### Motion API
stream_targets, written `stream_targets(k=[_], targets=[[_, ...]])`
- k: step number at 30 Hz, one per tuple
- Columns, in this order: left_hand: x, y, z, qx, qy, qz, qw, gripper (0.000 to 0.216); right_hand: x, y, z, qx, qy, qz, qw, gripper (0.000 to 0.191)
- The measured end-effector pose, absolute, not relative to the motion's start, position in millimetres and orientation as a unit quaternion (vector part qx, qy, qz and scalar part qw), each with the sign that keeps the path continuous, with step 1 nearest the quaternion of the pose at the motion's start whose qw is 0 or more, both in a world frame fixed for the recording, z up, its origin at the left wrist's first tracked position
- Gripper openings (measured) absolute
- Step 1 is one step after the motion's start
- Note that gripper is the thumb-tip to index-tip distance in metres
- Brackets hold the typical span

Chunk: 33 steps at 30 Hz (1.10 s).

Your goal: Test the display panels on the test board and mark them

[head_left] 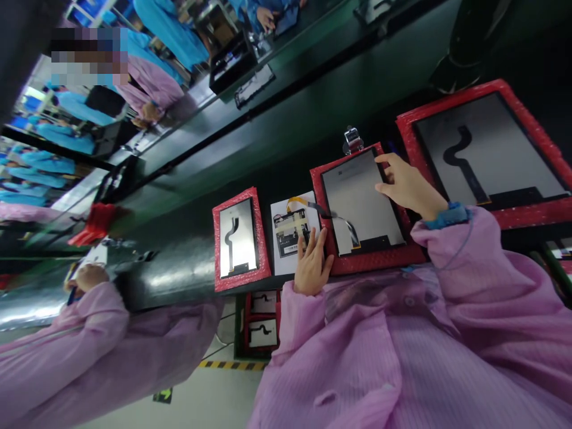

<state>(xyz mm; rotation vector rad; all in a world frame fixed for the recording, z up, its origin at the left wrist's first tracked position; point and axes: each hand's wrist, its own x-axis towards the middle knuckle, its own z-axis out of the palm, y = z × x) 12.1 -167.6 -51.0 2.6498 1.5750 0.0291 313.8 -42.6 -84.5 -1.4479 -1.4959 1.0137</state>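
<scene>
In front of me a display panel (361, 196) lies face down on a red bubble-wrap pad, a dark ribbon cable (351, 229) bending up from its lower edge. An orange and black flex lead (297, 202) runs from it to a small circuit board assembly (290, 229) on a white sheet at left. My left hand (310, 265) lies with fingers spread over the assembly's right side and the pad's left edge. At the panel's upper right edge, my right hand (409, 185) rests with thumb and forefinger apart, touching the panel; its other fingers curl partly out of sight.
Other panels on red pads lie left (236, 238) and right (487, 155). A metal clip (353, 140) stands behind the middle pad. Below the bench edge, a bin (263, 319) holds more panels. A co-worker's hand (92, 277) is at far left; more people work across the bench.
</scene>
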Motion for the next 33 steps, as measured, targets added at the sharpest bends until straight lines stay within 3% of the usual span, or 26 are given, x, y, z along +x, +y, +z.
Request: stream_targets(k=[4,6,8,11,13,16,23,30,33], targets=[[17.2,-161.9,-34.0,0.877,0.476,0.052,0.039,0.054,303.4,-40.7,-71.1,-0.601,-0.665,0.206,0.392,0.030],[21.4,-151.1,-18.1,0.892,0.439,0.101,0.041,0.034,289.1,-35.6,-54.6,-0.562,-0.702,0.228,0.373,0.029],[25.6,-132.7,-2.9,0.891,0.423,0.166,0.019,0.022,271.5,-28.9,-39.2,-0.488,-0.745,0.323,0.322,0.032],[28.2,-93.7,7.1,0.853,0.446,0.261,-0.077,0.023,246.5,-22.6,-28.6,-0.404,-0.753,0.459,0.244,0.034],[25.3,-67.4,3.0,0.842,0.461,0.258,-0.111,0.028,234.2,-23.5,-30.2,-0.393,-0.750,0.473,0.241,0.024],[15.2,-42.7,-10.7,0.861,0.457,0.198,-0.099,0.035,224.2,-30.4,-37.0,-0.407,-0.753,0.436,0.279,0.010],[0.6,-48.3,-17.5,0.851,0.474,0.209,-0.087,0.019,217.2,-44.0,-41.7,-0.410,-0.799,0.298,0.324,0.005],[4.9,-56.3,-9.0,0.869,0.443,0.206,-0.082,0.010,207.7,-40.7,-48.0,-0.368,-0.776,0.394,0.327,0.025],[4.0,-59.1,-5.1,0.880,0.445,0.160,-0.042,0.021,209.6,-37.9,-47.5,-0.358,-0.770,0.417,0.324,0.023]])
